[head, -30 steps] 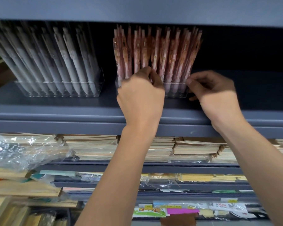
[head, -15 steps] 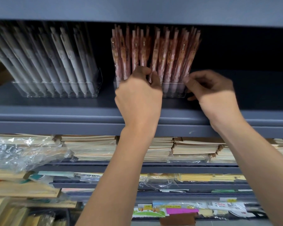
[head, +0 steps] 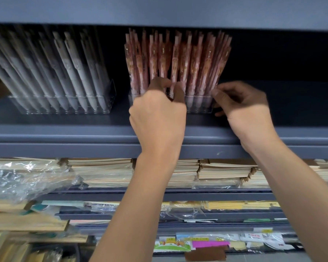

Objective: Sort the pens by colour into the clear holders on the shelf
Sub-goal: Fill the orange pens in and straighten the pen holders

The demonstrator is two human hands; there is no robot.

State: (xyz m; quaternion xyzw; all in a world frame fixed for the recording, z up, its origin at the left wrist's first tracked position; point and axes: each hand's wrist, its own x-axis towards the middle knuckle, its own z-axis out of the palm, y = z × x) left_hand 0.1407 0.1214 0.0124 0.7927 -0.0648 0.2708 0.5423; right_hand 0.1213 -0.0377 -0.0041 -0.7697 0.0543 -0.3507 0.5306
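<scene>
Two clear holders stand on the grey shelf [head: 64,129]. The left holder [head: 64,104] is full of grey-white pens [head: 72,65] leaning left. The right holder [head: 199,106] carries several pink-orange pens [head: 178,57] standing upright. My left hand [head: 157,114] is in front of that holder, thumb and fingers pinching the lower part of a pink pen. My right hand [head: 242,104] is at the holder's right end, fingers curled, fingertips against the holder's corner and the outermost pens. The bottoms of the middle pink pens are hidden behind my left hand.
A shelf board [head: 159,12] hangs low over the pen tops. Dark space [head: 282,72] lies right of the pink holder. Below are stacked notebooks [head: 102,171], a crumpled plastic bag [head: 23,178] and lower shelves with packaged stationery [head: 206,242].
Both hands have shifted slightly left along the pink holder. My left fingers have closed tighter on a pen.
</scene>
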